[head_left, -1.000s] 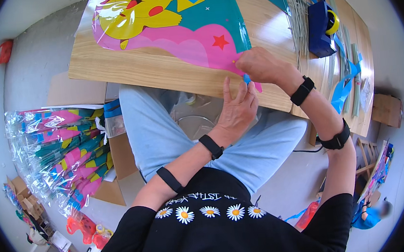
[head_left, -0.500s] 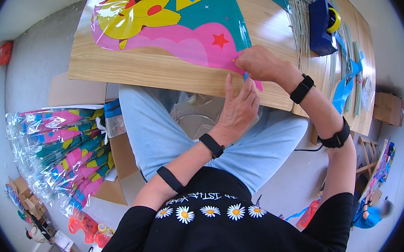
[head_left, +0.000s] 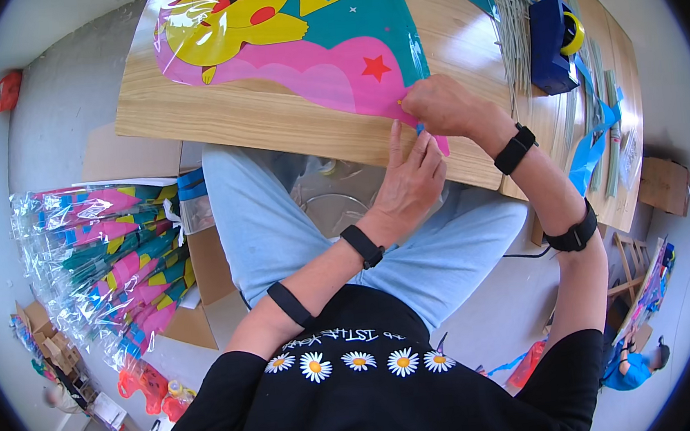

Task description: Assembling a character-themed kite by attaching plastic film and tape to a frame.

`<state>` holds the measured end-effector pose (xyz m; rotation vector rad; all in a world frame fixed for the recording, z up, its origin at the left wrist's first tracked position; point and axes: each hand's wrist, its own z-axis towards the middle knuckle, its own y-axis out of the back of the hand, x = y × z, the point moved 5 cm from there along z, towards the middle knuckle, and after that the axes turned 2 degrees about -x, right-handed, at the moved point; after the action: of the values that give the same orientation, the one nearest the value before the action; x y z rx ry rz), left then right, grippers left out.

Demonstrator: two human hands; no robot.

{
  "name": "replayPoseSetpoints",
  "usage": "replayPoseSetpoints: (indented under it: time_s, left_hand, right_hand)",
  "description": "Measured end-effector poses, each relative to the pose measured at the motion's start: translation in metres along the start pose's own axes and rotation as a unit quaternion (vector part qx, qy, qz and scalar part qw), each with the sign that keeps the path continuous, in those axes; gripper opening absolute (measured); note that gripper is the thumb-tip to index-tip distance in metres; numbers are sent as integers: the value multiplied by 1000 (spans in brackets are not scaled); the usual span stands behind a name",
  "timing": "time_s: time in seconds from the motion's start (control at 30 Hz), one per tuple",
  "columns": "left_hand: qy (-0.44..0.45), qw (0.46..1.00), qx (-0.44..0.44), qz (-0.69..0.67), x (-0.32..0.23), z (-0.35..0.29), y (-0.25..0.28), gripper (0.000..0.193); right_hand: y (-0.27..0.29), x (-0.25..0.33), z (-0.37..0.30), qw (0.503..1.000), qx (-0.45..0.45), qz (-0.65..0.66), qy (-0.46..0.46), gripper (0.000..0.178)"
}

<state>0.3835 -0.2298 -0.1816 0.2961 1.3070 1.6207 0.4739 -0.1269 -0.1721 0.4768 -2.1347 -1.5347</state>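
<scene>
A thin printed plastic sheet [head_left: 300, 73], apparently a kite sail, lies across the wooden table's near edge. It is pink and teal with a yellow cartoon figure and a red star. Its narrow pink corner points toward me. My right hand [head_left: 446, 106] is closed in a fist on the sheet just above that corner; its fingertips are partly hidden. Just below, my left hand [head_left: 411, 178] pinches the corner beside a small blue strip [head_left: 419, 128]. One outer finger of this hand is stretched away, and its thumb is hidden.
Several thin rods [head_left: 511, 45] lie at the table's right, with a dark blue tape dispenser [head_left: 548, 50] and blue ribbon [head_left: 588, 153]. Bundles of colourful folded plastic [head_left: 111, 260] rest by a cardboard box [head_left: 211, 276] on my left. A person in blue [head_left: 633, 368] is far right.
My left hand has shifted very slightly up and right at the corner. My right hand stays in almost the same place, still closed. The distant person at right has moved slightly.
</scene>
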Motion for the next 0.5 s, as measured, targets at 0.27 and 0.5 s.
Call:
replayPoseSetpoints:
  time_s: [0.27, 0.5]
  left_hand:
    - [-3, 1000, 20, 9, 0, -2, 0, 32]
    - [-5, 999, 32, 21, -3, 0, 2, 33]
  right_hand:
    - [18, 1, 9, 995, 44, -69, -61, 1]
    - [42, -12, 3, 975, -198, -32, -96, 6]
